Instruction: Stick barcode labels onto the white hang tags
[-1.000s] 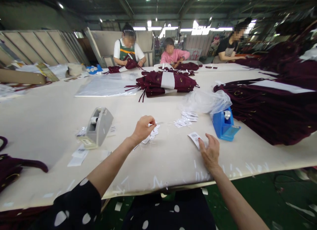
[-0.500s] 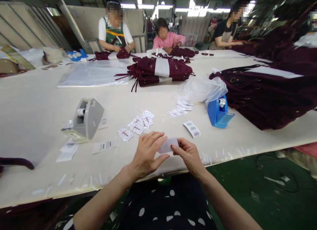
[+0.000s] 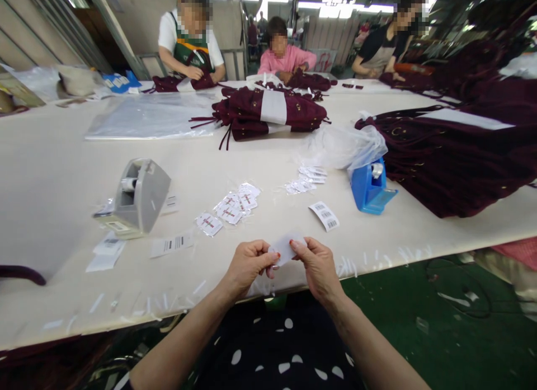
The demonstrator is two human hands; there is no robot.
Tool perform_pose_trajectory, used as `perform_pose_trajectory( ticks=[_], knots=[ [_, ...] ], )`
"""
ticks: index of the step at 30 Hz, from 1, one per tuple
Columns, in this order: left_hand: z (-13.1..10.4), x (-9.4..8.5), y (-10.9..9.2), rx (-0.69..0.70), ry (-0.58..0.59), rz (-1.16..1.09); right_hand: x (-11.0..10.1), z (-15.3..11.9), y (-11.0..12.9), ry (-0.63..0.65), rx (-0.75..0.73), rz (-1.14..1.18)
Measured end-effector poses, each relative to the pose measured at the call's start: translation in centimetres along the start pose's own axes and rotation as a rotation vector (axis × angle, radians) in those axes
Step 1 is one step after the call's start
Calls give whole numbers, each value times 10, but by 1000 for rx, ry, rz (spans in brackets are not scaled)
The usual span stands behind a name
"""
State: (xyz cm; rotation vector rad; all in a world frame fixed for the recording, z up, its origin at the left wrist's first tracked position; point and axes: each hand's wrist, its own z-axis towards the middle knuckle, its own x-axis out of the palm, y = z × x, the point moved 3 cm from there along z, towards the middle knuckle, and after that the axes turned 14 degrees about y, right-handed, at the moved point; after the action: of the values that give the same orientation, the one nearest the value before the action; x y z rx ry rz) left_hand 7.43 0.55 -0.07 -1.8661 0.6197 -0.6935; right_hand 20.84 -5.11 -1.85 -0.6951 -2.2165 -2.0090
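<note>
Between my two hands, above the table's near edge, is a small white paper piece (image 3: 284,250), perhaps a label or a little bag; its print does not show. My left hand (image 3: 250,265) pinches its left side with thumb and fingers. At the other side my right hand (image 3: 316,262) grips it, thumb on top. Just beyond lie several small printed cards in clear sleeves (image 3: 230,209). A sheet of barcode stickers (image 3: 324,216) rests past my right hand, and another pile of small labels (image 3: 305,180) is behind it.
A grey tape dispenser (image 3: 145,197) stands left, a blue tape dispenser (image 3: 372,188) right. Maroon fabric bundles (image 3: 272,113) and a large maroon pile (image 3: 457,160) lie farther back. Clear plastic sheets (image 3: 155,118) are at back left. Several people (image 3: 287,57) work across the table (image 3: 84,211).
My left hand has gone from spread fingers beside the white paper to a pinch on its left side. My right hand keeps its grip. The view has shifted slightly.
</note>
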Motion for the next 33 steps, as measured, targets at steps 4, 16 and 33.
perform_pose_trajectory(
  ticks=[4,16,33],
  knots=[
    [2,0,3,16,0,-36,10,-6,-9,60,12,24],
    [11,14,13,66,-25,-251,3,-3,-11,43,-31,-201],
    [13,15,19,69,-61,-158,-3,3,-17,-98,-46,-126]
  ],
)
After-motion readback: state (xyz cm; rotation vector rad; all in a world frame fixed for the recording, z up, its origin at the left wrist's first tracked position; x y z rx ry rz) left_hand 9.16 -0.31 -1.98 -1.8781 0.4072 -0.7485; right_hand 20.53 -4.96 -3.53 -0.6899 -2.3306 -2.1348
